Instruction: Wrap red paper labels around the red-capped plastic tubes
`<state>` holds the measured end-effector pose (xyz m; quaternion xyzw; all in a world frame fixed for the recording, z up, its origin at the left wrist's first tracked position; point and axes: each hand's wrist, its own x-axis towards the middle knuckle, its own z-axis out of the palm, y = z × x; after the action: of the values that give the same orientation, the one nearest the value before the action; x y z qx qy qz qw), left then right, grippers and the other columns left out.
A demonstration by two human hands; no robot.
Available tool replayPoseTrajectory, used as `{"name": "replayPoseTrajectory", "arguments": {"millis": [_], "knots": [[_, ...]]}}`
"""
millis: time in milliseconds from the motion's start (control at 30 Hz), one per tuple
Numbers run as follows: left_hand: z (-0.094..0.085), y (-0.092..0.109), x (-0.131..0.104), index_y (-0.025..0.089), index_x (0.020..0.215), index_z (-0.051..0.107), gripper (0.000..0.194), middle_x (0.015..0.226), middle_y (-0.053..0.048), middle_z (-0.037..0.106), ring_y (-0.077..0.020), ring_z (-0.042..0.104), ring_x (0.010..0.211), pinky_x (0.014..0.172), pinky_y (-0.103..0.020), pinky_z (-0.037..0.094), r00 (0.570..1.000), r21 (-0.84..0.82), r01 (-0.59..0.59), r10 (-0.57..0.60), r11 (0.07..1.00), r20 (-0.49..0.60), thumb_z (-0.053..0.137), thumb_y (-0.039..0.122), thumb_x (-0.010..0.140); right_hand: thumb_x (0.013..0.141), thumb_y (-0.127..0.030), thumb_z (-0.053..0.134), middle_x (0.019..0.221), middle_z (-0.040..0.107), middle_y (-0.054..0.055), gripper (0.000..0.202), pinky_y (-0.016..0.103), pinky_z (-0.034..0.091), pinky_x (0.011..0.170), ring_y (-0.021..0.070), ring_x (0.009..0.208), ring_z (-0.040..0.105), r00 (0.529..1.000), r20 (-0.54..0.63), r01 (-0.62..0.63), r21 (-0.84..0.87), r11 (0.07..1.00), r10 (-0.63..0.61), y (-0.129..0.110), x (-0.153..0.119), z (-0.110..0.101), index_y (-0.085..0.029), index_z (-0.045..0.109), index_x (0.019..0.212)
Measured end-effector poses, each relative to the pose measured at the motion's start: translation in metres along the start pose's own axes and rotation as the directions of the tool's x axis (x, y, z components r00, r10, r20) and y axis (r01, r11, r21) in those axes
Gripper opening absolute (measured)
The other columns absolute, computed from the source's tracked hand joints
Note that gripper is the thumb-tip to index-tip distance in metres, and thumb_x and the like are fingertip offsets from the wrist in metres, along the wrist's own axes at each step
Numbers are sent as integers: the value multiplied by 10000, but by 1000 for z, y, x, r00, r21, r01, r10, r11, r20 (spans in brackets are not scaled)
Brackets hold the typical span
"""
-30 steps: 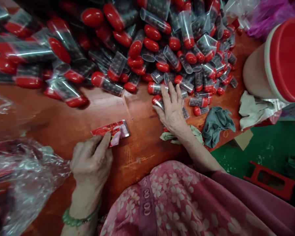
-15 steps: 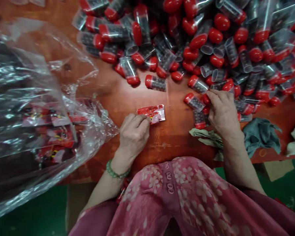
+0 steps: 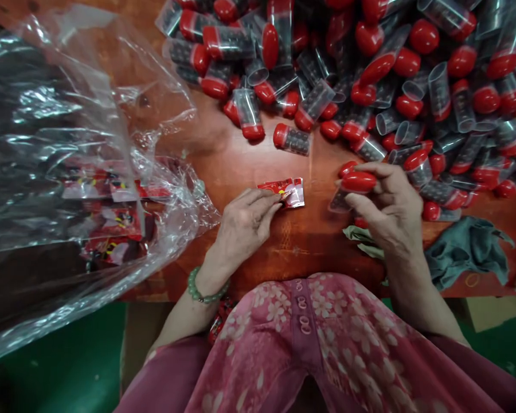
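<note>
My left hand [image 3: 247, 221] is closed at the left end of a small red and white foil packet [image 3: 296, 194] lying on the wooden table, thumb and fingertips pinched together over it. The fingers cover the packet's left part. My right hand [image 3: 393, 212] grips a small clear plastic tube with a red rounded cap [image 3: 359, 182] between thumb and fingers, the cap towards the palm side. Just behind it lie other red-capped tubes [image 3: 292, 139], partly hidden by the hand.
A large heap of red-capped clear tubes with dark contents [image 3: 327, 74] fills the back and right. To the left, a clear plastic bag [image 3: 172, 229] spreads over more red packets [image 3: 116, 229]. Grey-green cloths [image 3: 468, 249] lie at the right front of the table [image 3: 241, 160].
My right hand has lifted a red-capped tube away from the group and moved slightly nearer the middle. My left hand's fingers have shifted along the packet. The camera view has turned a little.
</note>
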<state>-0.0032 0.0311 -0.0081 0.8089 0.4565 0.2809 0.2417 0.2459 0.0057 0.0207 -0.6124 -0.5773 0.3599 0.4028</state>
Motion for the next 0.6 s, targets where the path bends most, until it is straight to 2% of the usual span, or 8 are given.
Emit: {"name": "replayPoseTrajectory", "arguments": {"millis": [33,100,167,233,333,467,533,600], "knots": [[0,-1,0,148,959,757,176,902,-70,773,-155,703,809,736,-281,569,999,-41,19,-20,999,-33,603,231,943,883,-433,703,1046,726,28,351,373,621,777,200,896,730,996,43,-86,169,982,80,2,1,7,-271,586,1172],[1,-2,1,165,845,755,98,795,-38,767,-140,694,710,672,-264,553,991,-124,49,-63,991,-116,686,220,887,861,-490,716,958,719,1,368,334,631,697,178,795,738,971,139,-234,439,868,192,6,4,19,-281,570,1126],[1,-2,1,176,768,743,71,733,-19,756,-133,675,646,618,-257,530,979,-172,66,-97,983,-181,764,217,822,872,-529,688,899,699,-23,386,291,615,590,151,680,723,942,228,-333,546,769,247,8,5,24,-300,550,1150],[0,-1,1,184,737,734,94,712,-11,752,-132,665,628,603,-259,520,972,-170,54,-91,984,-218,800,225,788,894,-535,657,870,680,-38,403,251,579,511,132,614,699,933,261,-355,546,759,248,8,5,24,-322,537,1215],[-4,5,0,183,750,730,98,712,-11,753,-126,670,640,623,-251,527,968,-153,-29,-10,988,-251,808,230,785,899,-472,681,875,691,-39,410,232,564,530,118,620,678,956,222,-274,448,851,191,3,2,19,-332,552,1262],[-7,12,-5,171,815,728,66,753,-27,758,-119,673,662,647,-238,534,965,-131,-102,67,986,-253,778,215,817,891,-370,715,942,732,4,243,293,596,711,159,779,701,981,190,-85,208,974,45,-13,-2,10,-281,679,1114],[-8,14,-8,165,834,718,55,763,-36,754,-121,669,666,658,-243,536,964,-110,-129,98,986,-249,760,199,831,897,-346,708,970,746,29,195,330,595,779,191,855,711,969,236,48,129,990,-78,-19,-2,8,-266,717,1075],[-10,16,-11,156,847,709,52,766,-46,750,-126,669,673,664,-248,535,961,-98,-148,120,984,-250,753,178,832,906,-324,698,987,756,42,198,347,589,802,203,875,715,932,306,172,105,979,-196,-22,0,9,-261,729,1092]]}}
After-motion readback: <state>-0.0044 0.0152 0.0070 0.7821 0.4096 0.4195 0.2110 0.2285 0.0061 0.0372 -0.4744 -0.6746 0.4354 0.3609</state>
